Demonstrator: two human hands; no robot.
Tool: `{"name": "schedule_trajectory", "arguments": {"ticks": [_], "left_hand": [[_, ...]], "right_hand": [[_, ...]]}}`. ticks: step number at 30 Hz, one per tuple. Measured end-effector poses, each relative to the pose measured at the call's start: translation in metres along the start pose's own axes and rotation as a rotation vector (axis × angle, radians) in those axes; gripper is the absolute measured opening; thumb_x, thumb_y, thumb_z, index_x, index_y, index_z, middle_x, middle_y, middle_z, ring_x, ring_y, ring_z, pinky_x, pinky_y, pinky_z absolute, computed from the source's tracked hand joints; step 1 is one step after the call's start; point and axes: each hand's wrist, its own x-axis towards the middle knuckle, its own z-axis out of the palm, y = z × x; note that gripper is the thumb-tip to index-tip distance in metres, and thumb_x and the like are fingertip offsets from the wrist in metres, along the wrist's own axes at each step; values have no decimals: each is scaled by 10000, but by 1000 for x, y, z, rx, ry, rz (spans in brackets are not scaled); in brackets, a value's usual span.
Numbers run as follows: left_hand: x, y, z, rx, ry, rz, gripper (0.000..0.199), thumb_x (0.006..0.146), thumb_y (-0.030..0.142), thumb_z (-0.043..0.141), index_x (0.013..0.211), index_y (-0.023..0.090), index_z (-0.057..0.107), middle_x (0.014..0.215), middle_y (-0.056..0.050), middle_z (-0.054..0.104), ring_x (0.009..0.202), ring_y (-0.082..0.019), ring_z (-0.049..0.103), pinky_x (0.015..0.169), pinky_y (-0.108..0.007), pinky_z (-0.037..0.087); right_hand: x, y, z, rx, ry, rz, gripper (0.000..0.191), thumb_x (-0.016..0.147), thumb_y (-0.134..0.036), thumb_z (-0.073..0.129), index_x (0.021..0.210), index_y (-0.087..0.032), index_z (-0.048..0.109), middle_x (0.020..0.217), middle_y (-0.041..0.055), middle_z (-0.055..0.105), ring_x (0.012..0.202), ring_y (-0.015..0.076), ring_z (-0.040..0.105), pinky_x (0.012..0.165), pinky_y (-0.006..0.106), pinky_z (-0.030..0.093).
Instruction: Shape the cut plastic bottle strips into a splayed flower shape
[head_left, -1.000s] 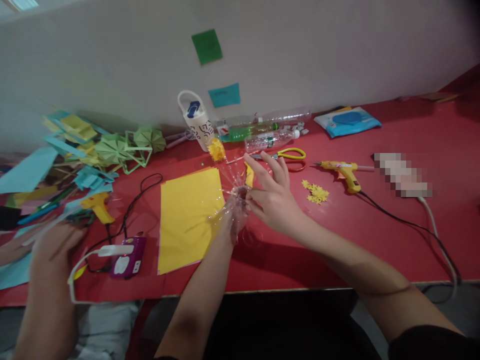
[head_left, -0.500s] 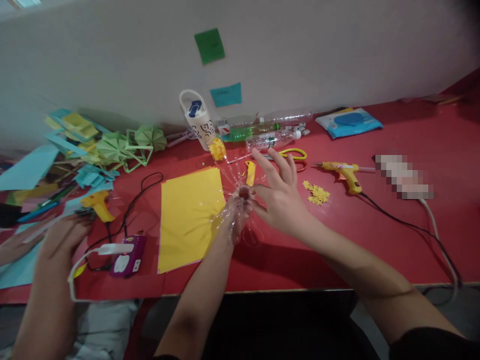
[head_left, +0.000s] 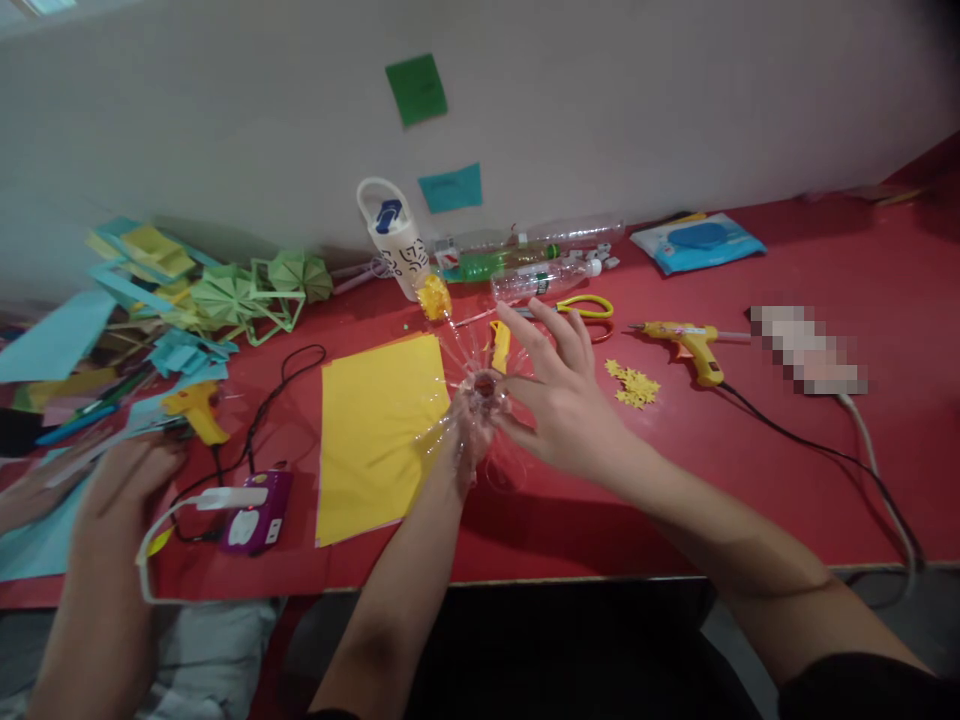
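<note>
A clear plastic bottle [head_left: 484, 388], cut into long strips that splay outward like a flower, stands mouth up over the table's front half. My left hand [head_left: 463, 445] is closed around it from the near left, its fingers partly hidden by the plastic. Spread fingers of my right hand [head_left: 566, 395] hover at the bottle's right side. Thumb and a fingertip are close to its mouth; whether they touch the plastic I cannot tell. A yellow clump [head_left: 433, 298] appears by the far strips. Just behind lie a yellow-handled cutter [head_left: 500, 345] and scissors [head_left: 589, 307].
Yellow paper [head_left: 379, 440] lies left, small yellow stars [head_left: 637, 385] and a glue gun [head_left: 694, 345] right. Plastic bottles [head_left: 536, 280], a white tumbler [head_left: 397, 245] and wipes [head_left: 701, 243] line the wall. Another person's hand [head_left: 131, 470] is near a second glue gun [head_left: 196, 410] and purple power strip [head_left: 257, 512].
My right hand has shifted slightly left and down, with its fingers still spread. The bottle has moved a little to the left in my left hand.
</note>
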Motion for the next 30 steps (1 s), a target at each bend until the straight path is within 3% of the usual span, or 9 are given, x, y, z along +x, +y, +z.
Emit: {"name": "schedule_trajectory", "arguments": {"ticks": [7,15,21,26,30], "left_hand": [[-5,2,1,51,-16,21,266,894,126,439,763,206,656,637,-18,595,581,-134,548,517,-231,462],[-7,1,-1,85,-28,36,232,900,142,466,791,214,658,651,-10,576,568,-133,528,520,-249,436],[-5,-4,-4,-5,-71,48,238,936,292,497,799,191,663,668,-7,594,560,-107,518,528,-227,435],[-7,-7,-8,-42,-87,58,309,837,502,669,814,194,661,802,-18,648,644,-111,561,579,-231,478],[-10,-1,-4,-15,-48,23,294,862,474,660,752,202,652,734,-9,610,624,-108,547,563,-226,467]], "right_hand": [[1,3,-1,15,-56,7,133,876,-219,582,795,-215,688,1558,69,407,1476,363,284,1202,656,221],[1,1,-4,32,-84,8,158,891,-260,578,805,-199,696,1575,104,380,1479,377,268,1199,664,201],[4,1,-18,132,-85,8,180,901,-286,586,795,-181,687,1571,147,364,1482,389,252,1182,653,265],[5,3,-19,227,-67,54,120,885,-276,612,834,-205,695,1571,111,376,1472,348,274,1149,619,350],[5,4,-15,254,-54,73,101,875,-251,618,830,-214,701,1543,94,421,1455,334,311,1135,605,369]]}}
